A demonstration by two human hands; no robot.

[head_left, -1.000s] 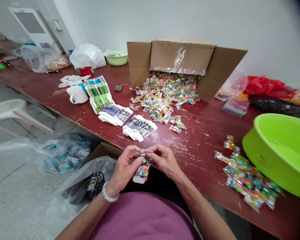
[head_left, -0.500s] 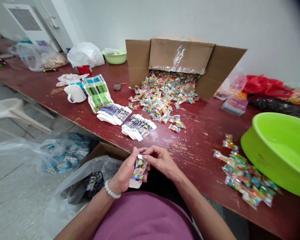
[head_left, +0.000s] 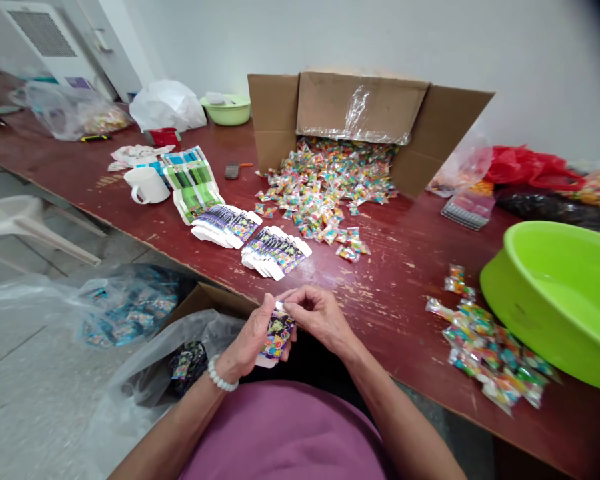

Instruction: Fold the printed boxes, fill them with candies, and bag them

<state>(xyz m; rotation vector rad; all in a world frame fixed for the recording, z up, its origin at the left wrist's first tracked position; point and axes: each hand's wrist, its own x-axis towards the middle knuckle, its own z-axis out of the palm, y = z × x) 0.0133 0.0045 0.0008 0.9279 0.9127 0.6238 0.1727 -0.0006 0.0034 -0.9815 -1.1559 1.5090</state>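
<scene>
A small printed candy box (head_left: pixel 279 332), purple and black with bright pictures, rests in my left hand (head_left: pixel 249 343), whose fingers and thumb wrap its sides. Thumb and fingers of my right hand (head_left: pixel 323 319) pinch the white flap at its upper end. Beyond my hands, two fanned stacks of flat printed boxes (head_left: pixel 275 253) lie near the table's front edge. Behind them, wrapped candies (head_left: pixel 325 193) spill out of a large cardboard carton (head_left: pixel 363 110) tipped on its side.
To the right stand a green basin (head_left: pixel 555 293) and a pile of wrapped candies (head_left: pixel 495 353). A white mug (head_left: pixel 147 185) is beside green printed boxes (head_left: pixel 195 187). Below the table edge at left are a plastic-lined carton (head_left: pixel 205 327) and a bag of blue packets (head_left: pixel 130 310).
The candy box has tilted and risen slightly in my left hand, so less of its lower white flap shows. My right fingers remain at its upper flap.
</scene>
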